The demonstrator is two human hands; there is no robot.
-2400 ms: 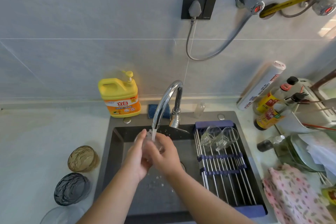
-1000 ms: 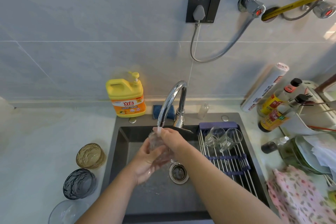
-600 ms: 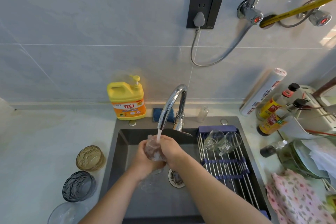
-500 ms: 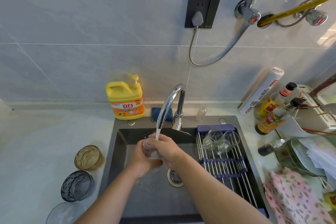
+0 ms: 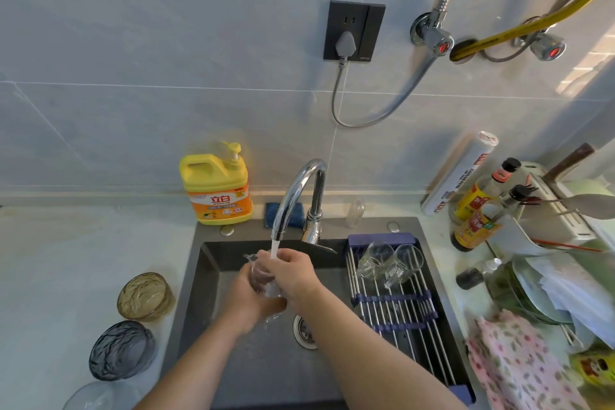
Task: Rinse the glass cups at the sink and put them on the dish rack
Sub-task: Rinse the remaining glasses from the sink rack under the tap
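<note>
Under the faucet, the left hand cups the glass cup from beneath while the right hand curls over it. Wet glass could slip and crack on the sink below the faucet if either grip loosens.

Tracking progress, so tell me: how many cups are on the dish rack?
2. Both lie side by side at the far end of the dish rack: left cup, right cup. None seems hidden.
</note>
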